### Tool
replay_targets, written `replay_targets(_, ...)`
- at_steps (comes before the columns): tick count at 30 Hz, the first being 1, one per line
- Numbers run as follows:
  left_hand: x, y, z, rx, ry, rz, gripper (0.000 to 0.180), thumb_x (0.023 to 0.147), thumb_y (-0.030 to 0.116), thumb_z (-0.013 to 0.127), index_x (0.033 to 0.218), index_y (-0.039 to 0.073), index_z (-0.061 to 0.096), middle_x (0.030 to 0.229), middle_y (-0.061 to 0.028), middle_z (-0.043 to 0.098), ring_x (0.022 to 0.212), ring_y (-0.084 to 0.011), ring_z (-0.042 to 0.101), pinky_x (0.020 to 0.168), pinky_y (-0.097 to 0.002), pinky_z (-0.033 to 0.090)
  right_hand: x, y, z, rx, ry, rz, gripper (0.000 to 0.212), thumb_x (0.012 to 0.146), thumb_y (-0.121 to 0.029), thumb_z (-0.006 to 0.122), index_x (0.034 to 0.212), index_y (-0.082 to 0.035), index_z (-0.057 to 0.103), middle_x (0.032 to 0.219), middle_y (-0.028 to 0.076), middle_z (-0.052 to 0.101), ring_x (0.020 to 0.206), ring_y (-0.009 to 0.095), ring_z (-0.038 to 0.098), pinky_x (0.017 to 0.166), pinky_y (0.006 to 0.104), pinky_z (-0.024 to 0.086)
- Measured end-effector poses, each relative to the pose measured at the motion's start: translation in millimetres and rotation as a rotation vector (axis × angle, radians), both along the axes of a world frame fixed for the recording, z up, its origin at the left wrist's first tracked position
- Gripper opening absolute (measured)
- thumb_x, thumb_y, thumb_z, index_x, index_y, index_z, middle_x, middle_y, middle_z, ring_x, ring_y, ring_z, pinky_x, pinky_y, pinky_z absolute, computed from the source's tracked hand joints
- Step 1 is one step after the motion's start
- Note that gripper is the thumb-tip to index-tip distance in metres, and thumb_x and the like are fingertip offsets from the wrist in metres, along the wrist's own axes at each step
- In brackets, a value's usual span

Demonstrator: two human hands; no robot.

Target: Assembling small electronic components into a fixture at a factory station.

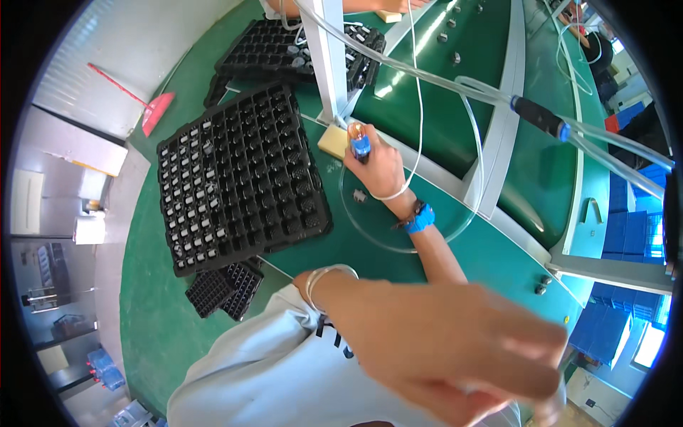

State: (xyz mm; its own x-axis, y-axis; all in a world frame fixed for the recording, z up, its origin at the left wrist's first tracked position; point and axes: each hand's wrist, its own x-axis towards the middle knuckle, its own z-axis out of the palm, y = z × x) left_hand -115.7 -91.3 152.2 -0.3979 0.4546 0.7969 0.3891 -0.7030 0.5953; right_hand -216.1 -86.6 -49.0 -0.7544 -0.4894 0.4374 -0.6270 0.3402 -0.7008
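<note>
**Now: small tool held beside the parts tray**

Leftmost, the black compartment tray (242, 178) lies on the green counter (163, 313). Just right, the left hand (380, 167) grips a blue-handled tool (359, 146); its trailing clear tube (398, 245) could snag. Nearest, the right hand (455, 341) is blurred; I cannot tell its grip.

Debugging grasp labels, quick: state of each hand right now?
Left hand: blurred close to the camera, cannot tell.
Right hand: closed on blue tool.

One head-worn fisheye view looks steeply down onto the green tabletop (213, 334), very near a blurred raised hand (455, 341).
</note>
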Motion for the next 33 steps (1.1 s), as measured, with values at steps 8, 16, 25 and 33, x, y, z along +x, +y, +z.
replay_targets(8, 19.5, -9.1, -4.5, 0.020, 0.066, 0.364, 0.015, 0.074, 0.007, 0.055, 0.089, 0.011, 0.055, 0.080, -0.0003, 0.045, 0.061, -0.0113, 0.049, 0.042, -0.0217, 0.038, -1.0, -1.3, 2.4, -0.021, 0.047, -0.025, 0.035, 0.073, -0.021, 0.065, 0.100, -0.005, 0.049, 0.065, 0.020, 0.059, 0.060, 0.039, 0.058, 0.051, 0.0457, 0.046)
replay_targets(16, 13.2, -14.3, -2.9, 0.095, 0.065, 0.621, 0.014, 0.069, 0.005, 0.058, 0.062, 0.010, 0.047, 0.077, 0.0014, 0.046, 0.049, -0.0097, 0.038, 0.034, -0.0210, 0.030, -6.2, -4.4, 0.7, 0.004, -0.011, -0.014, 0.033, 0.073, -0.020, 0.065, 0.099, -0.006, 0.049, 0.064, 0.017, 0.059, 0.058, 0.038, 0.057, 0.050, 0.0438, 0.045)
replay_targets(25, 22.2, -3.4, -11.7, 0.006, 0.159, 0.666, 0.014, 0.068, 0.007, 0.060, 0.065, 0.009, 0.047, 0.080, 0.0012, 0.048, 0.050, -0.0096, 0.037, 0.034, -0.0211, 0.029, -1.6, -5.7, -0.5, 0.006, -0.014, -0.016, 0.033, 0.072, -0.018, 0.064, 0.100, -0.006, 0.051, 0.071, 0.017, 0.060, 0.062, 0.038, 0.058, 0.054, 0.0428, 0.047)
replay_targets(33, 20.8, -4.4, -18.9, -0.223, 0.216, 0.648, 0.012, 0.073, 0.011, 0.060, 0.079, 0.006, 0.051, 0.082, -0.0039, 0.048, 0.060, -0.0146, 0.046, 0.045, -0.0261, 0.037, -4.4, -1.1, 2.8, 0.046, -0.041, 0.031, 0.043, 0.072, -0.024, 0.067, 0.106, -0.007, 0.048, 0.071, 0.018, 0.061, 0.062, 0.037, 0.060, 0.056, 0.0419, 0.048)
